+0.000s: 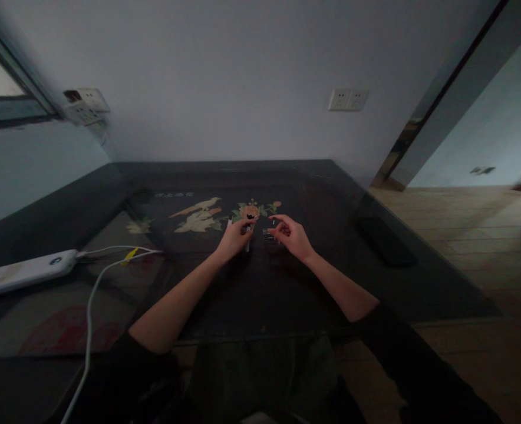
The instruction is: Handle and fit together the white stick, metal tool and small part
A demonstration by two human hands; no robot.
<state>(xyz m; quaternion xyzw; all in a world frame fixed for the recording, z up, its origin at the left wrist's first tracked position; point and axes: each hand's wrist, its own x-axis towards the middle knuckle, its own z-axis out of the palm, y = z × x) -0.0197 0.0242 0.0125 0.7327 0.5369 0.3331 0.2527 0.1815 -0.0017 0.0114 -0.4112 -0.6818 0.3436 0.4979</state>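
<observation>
My left hand rests on the dark glass table with its fingers closed on a thin white stick-like object, too small to identify. My right hand hovers just to the right with fingers spread and curled; whether a tiny piece sits at its fingertips I cannot tell. A small grey object lies on the table between the two hands, close to my right fingers. Under the glass a picture of birds and flowers shows just beyond the hands.
A white power bank lies at the left with white cables trailing toward me. A dark flat object lies near the table's right edge. Wall sockets sit on the far wall; wooden floor lies to the right.
</observation>
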